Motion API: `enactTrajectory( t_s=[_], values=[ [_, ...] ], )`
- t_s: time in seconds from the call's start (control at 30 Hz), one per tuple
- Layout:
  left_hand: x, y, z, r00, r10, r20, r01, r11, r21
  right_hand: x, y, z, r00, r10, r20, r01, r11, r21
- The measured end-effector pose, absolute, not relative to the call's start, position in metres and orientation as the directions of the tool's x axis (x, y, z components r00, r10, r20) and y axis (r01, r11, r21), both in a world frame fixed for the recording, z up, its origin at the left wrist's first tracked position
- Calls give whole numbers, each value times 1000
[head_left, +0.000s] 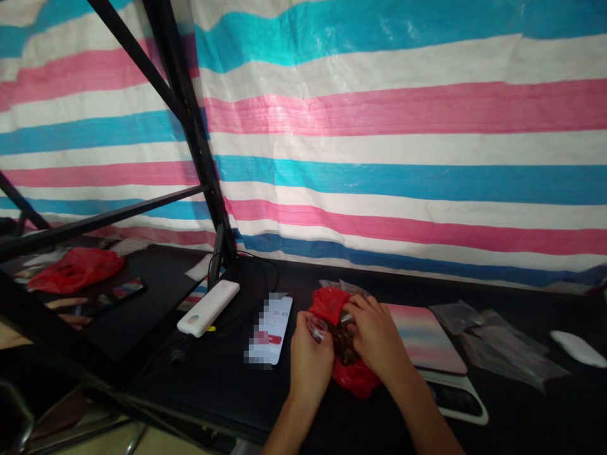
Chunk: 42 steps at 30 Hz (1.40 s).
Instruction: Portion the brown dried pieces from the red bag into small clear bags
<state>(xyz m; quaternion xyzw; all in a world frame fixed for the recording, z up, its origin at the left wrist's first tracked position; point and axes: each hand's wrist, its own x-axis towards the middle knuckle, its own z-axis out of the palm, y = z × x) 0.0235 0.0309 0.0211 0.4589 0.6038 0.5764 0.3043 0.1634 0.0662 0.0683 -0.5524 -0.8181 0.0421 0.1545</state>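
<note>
The near edge of the black worktop runs just below the wrists, and the strip between that edge and the fingers is bare. The left hand has its fingers curled closed around a small clear packet. The right hand lies on the red bag, fingers bent down into its open mouth and touching the dark contents; whether they grip anything cannot be told. The bag sits directly under and between both hands.

Just right of the right fingers, touching the bag, is a scale with a glossy plate, which closes off that side. Beyond it lie loose clear plastic bags, and well apart to the right a white oblong object. Just left of the left fingers lies a lit phone, with a narrow dark gap between. Further left is a white power bank with cables.

Beyond the fingers there is a band of free worktop, then the striped tarpaulin, which closes the far edge. A black metal frame rises far left, with a second red bag behind it.
</note>
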Motion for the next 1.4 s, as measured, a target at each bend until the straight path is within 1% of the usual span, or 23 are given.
enactTrajectory(
  t_s=[0.1,0.3,0.4,0.5,0.67,0.73,0.77,0.83,0.9,0.97,1.0,1.1,1.23,1.3,1.4],
  values=[
    [22,33,25,-405,900,159,53,-150,987,164,66,68,-369,912,180,859,409,-307],
    [21,35,25,-425,894,138,-36,-169,985,167,62,72,-377,917,132,813,396,-426],
    [20,34,24,-412,904,117,-74,-161,984,165,59,72,-378,916,135,805,398,-440],
    [17,34,22,-405,908,106,-97,-158,983,161,56,71,-338,928,154,819,371,-437],
    [13,35,20,-377,920,108,-123,-166,979,157,55,68,-288,939,189,806,344,-481],
    [12,35,21,-380,912,154,-94,-204,974,159,57,67,-267,944,191,784,329,-526],
    [12,35,21,-390,902,184,-62,-226,972,160,58,66,-264,946,188,754,324,-572],
    [11,34,23,-415,880,233,18,-248,969,164,60,65,-282,944,174,637,320,-701],
    [10,31,25,-428,870,246,99,-225,969,169,61,67,-327,930,170,483,319,-816],
    [9,28,28,-412,876,251,175,-195,965,174,61,72,-368,911,185,365,325,-872],
    [9,27,28,-395,882,257,213,-184,959,176,60,75,-380,904,195,332,330,-884],
    [10,23,28,-342,892,297,331,-181,926,179,55,86,-394,895,208,312,343,-886],
    [12,22,25,-325,875,359,413,-210,886,170,43,99,-381,890,252,383,400,-833],
    [13,21,23,-312,880,357,407,-215,887,162,39,101,-376,875,306,457,462,-760],
    [15,21,23,-303,888,345,378,-221,899,150,35,101,-402,832,381,585,554,-592]
  ],
)
